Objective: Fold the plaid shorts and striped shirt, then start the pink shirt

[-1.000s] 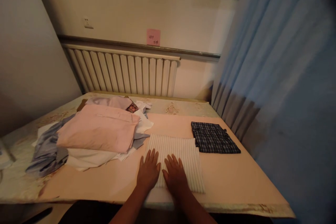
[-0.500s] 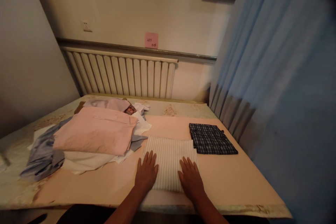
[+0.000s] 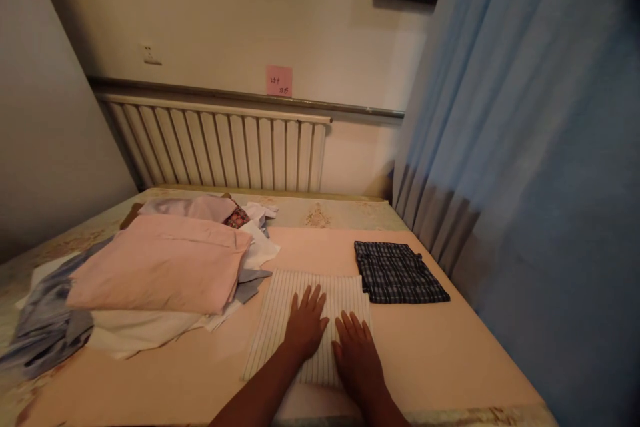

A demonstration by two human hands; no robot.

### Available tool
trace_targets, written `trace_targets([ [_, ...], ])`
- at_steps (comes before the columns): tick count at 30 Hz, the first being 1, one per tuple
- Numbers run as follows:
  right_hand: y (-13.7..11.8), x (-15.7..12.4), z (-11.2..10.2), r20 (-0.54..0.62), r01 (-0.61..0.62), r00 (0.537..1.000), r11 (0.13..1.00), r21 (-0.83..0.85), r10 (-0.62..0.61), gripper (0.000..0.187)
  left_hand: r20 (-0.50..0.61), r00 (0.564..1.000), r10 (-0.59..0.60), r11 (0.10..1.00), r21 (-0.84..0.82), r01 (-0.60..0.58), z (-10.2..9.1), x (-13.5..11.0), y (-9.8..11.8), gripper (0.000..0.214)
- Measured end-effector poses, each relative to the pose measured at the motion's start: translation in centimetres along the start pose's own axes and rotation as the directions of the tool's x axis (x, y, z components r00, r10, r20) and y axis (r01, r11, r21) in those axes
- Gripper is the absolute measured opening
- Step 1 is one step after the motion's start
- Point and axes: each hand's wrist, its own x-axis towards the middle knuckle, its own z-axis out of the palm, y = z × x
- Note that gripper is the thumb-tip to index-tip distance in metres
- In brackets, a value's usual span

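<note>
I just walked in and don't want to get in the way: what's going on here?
A person's left hand and right hand are laid, open, on a pale striped cloth, side by side, the right one nearer its right edge. The cloth is spread flat on a peach-coloured sheet. A dark plaid cloth lies beyond it to the right. To the left is a heap of cloths with a pink cloth on top.

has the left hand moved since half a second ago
Yes: judged against the dark checked cloth, the left hand has shifted right across the striped cloth.
</note>
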Motion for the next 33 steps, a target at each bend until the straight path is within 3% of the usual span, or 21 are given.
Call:
trace_targets([
  [8,0.2,0.1,-0.1,0.029,-0.008,1.0,1.0,0.011,0.008,0.045,-0.012,1.0,0.01,1.0,0.014,-0.01,0.7,-0.2,-2.9,0.054],
  [17,-0.1,0.2,-0.8,0.044,-0.014,0.999,1.0,0.011,0.013,0.043,-0.004,0.997,-0.074,0.996,0.049,0.074,-0.5,-3.2,-6.9,0.052],
  [24,-0.6,0.4,0.2,0.006,-0.013,1.0,1.0,-0.02,0.013,0.046,0.02,0.996,-0.083,0.996,0.019,0.083,-0.6,-6.0,-8.0,0.051],
  [30,-3.2,3.2,0.9,0.014,0.085,0.996,0.996,0.01,-0.085,0.05,0.015,0.998,-0.068,0.997,-0.039,0.068,-0.9,-6.7,-8.4,0.052],
  [33,-2.7,4.0,1.3,0.043,0.085,0.996,0.996,-0.007,-0.085,0.047,0.019,0.996,-0.083,0.994,-0.072,0.084,-0.8,-7.1,-8.7,0.052],
])
